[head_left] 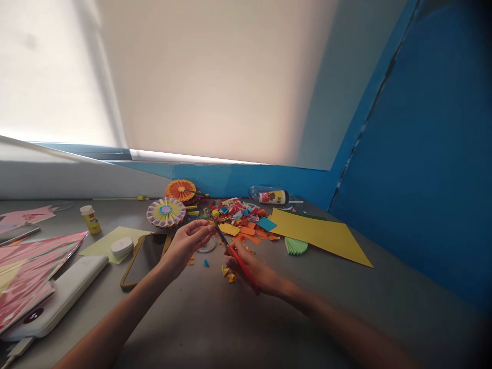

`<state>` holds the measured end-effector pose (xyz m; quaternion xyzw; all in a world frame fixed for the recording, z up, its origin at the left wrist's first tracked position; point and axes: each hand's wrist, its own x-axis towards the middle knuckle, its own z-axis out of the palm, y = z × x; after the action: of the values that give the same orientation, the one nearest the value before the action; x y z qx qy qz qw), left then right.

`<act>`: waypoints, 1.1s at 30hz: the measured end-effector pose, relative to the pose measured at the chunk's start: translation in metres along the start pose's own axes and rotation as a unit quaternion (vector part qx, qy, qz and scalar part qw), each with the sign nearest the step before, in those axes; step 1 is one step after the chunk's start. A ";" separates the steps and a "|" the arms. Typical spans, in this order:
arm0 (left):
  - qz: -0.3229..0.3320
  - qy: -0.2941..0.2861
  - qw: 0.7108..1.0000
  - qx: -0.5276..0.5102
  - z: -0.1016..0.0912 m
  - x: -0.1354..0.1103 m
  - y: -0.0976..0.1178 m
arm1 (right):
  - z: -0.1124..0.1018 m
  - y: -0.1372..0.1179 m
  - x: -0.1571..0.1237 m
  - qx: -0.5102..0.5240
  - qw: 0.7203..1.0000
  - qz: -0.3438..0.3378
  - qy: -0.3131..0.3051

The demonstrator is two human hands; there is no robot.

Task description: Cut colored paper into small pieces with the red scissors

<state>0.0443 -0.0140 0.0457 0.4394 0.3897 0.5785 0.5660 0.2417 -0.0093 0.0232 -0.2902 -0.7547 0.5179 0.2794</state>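
Red-handled scissors (243,265) are gripped in my right hand (251,264), their dark blades pointing up and to the left. My left hand (188,243) is closed in a pinch right at the blades; what its fingertips hold is too small to make out, though a speck of yellow shows there. Just behind both hands spreads a pile of cut paper scraps (236,212) in many colours. Several yellow scraps (231,278) and one blue scrap (206,263) lie on the grey table (184,318) below the hands.
Pleated paper rosettes, one yellow and purple (166,212), one orange (180,190), sit behind. Yellow paper (326,233), a green pleated fan (295,246) and a bottle (273,197) are right. Left are a phone (148,259), power bank (69,292), white case (122,247) and glue stick (90,220).
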 end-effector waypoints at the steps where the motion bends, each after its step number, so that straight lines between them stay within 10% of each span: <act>1: -0.001 0.000 1.000 0.002 -0.001 0.000 0.001 | -0.001 -0.001 0.000 0.013 1.000 0.001 -0.007; 33: 0.010 0.026 0.993 0.118 -0.009 0.002 0.012 | -0.029 -0.029 -0.007 -0.041 0.993 0.095 -0.058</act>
<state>0.0319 -0.0127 0.0548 0.4914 0.4659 0.5452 0.4942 0.2634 -0.0048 0.0592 -0.3409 -0.7596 0.5264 0.1726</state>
